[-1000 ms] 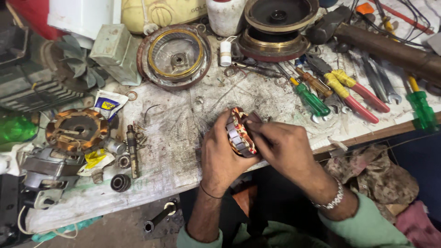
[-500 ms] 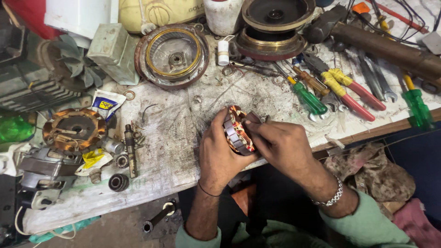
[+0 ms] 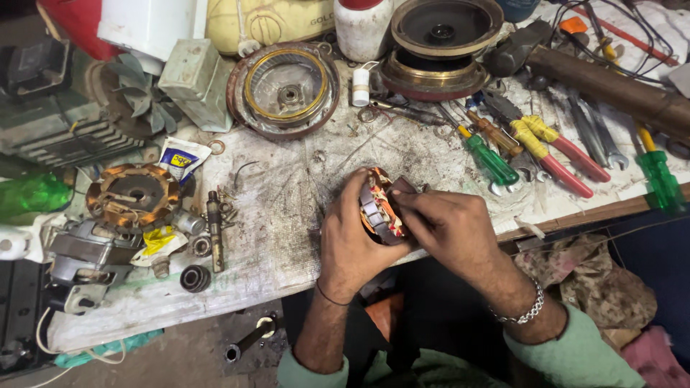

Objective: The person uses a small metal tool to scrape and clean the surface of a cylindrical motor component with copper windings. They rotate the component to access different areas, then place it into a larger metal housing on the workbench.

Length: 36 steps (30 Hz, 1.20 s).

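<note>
Head view, only one I've got. Left hand (image 3: 352, 244) is curled around a small stator (image 3: 381, 212), thumb up its left face, fingers wrapped behind; firm grip. Right hand (image 3: 449, 230) is closed on the stator's right side, fingertips (image 3: 402, 205) pinching at its top edge. Stator sits tilted on edge, held just above the near rim of the worktop (image 3: 287, 237), roughly centre frame. I can see copper windings and pale slot liners on its face.

Both forearms come up from the bottom of frame, wrists bent inward so the hands meet at the part. Bracelet (image 3: 528, 312) on the right wrist, thin band on the left.

Containers: a round housing (image 3: 287, 90) lies open side up at the back, bearing seat in its middle. I can't tell what the white bottle (image 3: 363, 29) beside it holds.

Left of the hands lies a bigger wound stator (image 3: 133, 194). Right of them, a green screwdriver (image 3: 492, 158) and red pliers (image 3: 568, 154), well apart from the hands.
</note>
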Motion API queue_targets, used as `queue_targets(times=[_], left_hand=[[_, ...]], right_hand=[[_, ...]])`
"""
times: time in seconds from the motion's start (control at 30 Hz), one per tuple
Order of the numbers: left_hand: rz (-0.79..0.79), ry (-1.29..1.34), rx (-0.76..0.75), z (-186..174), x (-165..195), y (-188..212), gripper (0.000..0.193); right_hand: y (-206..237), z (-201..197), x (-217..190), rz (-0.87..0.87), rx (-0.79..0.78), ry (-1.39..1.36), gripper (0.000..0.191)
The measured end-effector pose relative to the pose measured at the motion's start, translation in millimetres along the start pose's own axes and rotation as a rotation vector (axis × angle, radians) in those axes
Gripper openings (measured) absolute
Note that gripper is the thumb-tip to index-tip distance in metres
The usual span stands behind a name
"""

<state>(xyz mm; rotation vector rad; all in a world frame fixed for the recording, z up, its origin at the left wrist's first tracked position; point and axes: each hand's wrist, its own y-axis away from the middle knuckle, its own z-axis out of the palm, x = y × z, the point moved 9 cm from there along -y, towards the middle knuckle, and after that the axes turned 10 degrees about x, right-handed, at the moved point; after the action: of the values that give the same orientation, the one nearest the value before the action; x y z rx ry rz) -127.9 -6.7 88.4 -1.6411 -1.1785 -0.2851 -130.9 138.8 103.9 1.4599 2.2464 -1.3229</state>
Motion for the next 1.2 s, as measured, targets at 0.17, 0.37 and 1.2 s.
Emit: queue_targets(times=[0.17, 0.37, 1.2], left_hand=[[-0.112, 0.025, -0.081, 0.5, -8.5, -0.5, 0.111], [-0.141, 0.028, -0.11, 5.1, -11.2, -5.7, 0.113], [-0.015, -0.106, 0.023, 1.0, -1.1, -3.3, 0.113]], right_hand=[[2.7, -2.3, -6.5, -0.045, 0.014, 0.008, 0.022], [-0.2, -0.7, -3.0, -0.068, 0.019, 0.009, 0.022], [-4.3, 6.5, 7.7, -0.009, 0.044, -0.072, 0.022]])
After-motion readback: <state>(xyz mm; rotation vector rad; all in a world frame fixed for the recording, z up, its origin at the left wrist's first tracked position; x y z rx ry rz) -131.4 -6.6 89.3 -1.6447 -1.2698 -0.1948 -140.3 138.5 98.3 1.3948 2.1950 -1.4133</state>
